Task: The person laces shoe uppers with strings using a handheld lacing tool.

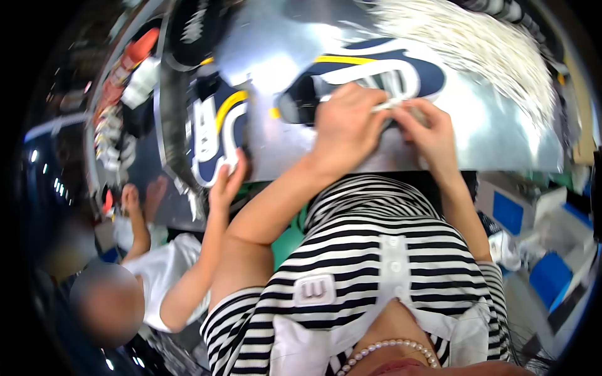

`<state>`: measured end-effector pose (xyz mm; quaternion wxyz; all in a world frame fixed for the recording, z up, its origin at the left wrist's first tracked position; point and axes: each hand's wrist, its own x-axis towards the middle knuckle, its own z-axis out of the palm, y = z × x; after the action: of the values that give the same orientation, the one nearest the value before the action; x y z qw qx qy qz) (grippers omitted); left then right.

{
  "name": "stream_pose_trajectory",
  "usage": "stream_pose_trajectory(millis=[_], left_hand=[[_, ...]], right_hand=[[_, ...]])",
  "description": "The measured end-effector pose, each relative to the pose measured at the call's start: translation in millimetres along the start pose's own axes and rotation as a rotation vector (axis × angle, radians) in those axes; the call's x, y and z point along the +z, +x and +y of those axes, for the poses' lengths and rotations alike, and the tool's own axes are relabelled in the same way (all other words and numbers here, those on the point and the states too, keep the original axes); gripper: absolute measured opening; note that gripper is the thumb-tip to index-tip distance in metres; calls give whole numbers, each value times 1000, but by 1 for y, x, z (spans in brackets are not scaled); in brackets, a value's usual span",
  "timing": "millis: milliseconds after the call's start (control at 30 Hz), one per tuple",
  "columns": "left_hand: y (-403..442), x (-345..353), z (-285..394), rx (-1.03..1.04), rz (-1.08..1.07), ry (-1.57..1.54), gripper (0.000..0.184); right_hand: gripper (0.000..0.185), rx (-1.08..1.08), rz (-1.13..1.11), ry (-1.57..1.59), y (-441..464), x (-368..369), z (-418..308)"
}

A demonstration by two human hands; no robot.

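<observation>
A navy shoe upper [428, 76] with white and yellow bands lies on its side on the metal tabletop in front of me. My left hand [351, 122] rests against its near edge, fingers closed in a pinch. Opposite it, my right hand [431, 128] also pinches, with thumb and fingertips together. Between the two sets of fingertips a white shoelace [390, 104] shows at the shoe's lacing area. How far it is threaded is blurred and partly covered by my fingers.
A large bundle of white laces [467, 47] spreads over the metal tabletop [508, 147] at upper right. On the left, a co-worker's hand [229, 178] touches another navy shoe upper [207, 131]. Dark shoe parts [188, 31] lie further back. Blue and white bins [508, 210] stand at lower right.
</observation>
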<state>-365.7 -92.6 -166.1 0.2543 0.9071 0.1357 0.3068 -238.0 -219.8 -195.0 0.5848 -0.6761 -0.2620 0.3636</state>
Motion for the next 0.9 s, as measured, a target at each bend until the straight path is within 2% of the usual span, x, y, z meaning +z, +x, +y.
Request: stream_pose_trajectory(millis=[33, 67, 133, 167, 233, 300, 367, 400, 433, 500, 600, 633, 733, 833, 900], left_hand=[[0, 0, 0, -31, 10, -11, 22], [3, -2, 1, -5, 5, -18, 21], [2, -3, -1, 33, 29, -32, 21], [2, -4, 0, 43, 20, -34, 22], [4, -7, 2, 48, 45, -27, 22], [11, -12, 1, 60, 64, -31, 23], [16, -14, -5, 84, 80, -32, 25], [16, -11, -10, 63, 58, -22, 21], [11, -3, -15, 15, -67, 45, 15], [5, 8, -23, -31, -166, 112, 12], [9, 13, -26, -51, -222, 86, 11], [11, 12, -27, -69, -227, 71, 10], [14, 9, -29, -92, -271, 65, 10], [22, 6, -28, -170, -403, 146, 11], [26, 13, -36, -247, -427, 58, 14]], right_hand=[[17, -20, 16, 25, 4, 3, 5], [14, 109, 29, 69, 3, 5, -4], [6, 126, -6, 294, -1, 8, -6], [7, 151, -25, 307, -3, 6, -7], [10, 277, -171, 369, -17, -3, -10], [12, 397, -300, 215, -39, 2, -20], [9, 289, -437, -14, -56, -4, -5], [9, 254, -432, 1, -60, -4, -6], [10, 206, -421, 19, -59, -3, -8], [9, 47, -334, -42, -50, -4, -14], [9, -8, -123, -30, -28, -5, -35], [10, 5, -119, -50, -18, -8, -41], [10, -179, -22, 53, 6, 0, -31], [10, -132, 59, -57, 16, -1, -33], [11, -180, 40, -33, 23, -4, -25]])
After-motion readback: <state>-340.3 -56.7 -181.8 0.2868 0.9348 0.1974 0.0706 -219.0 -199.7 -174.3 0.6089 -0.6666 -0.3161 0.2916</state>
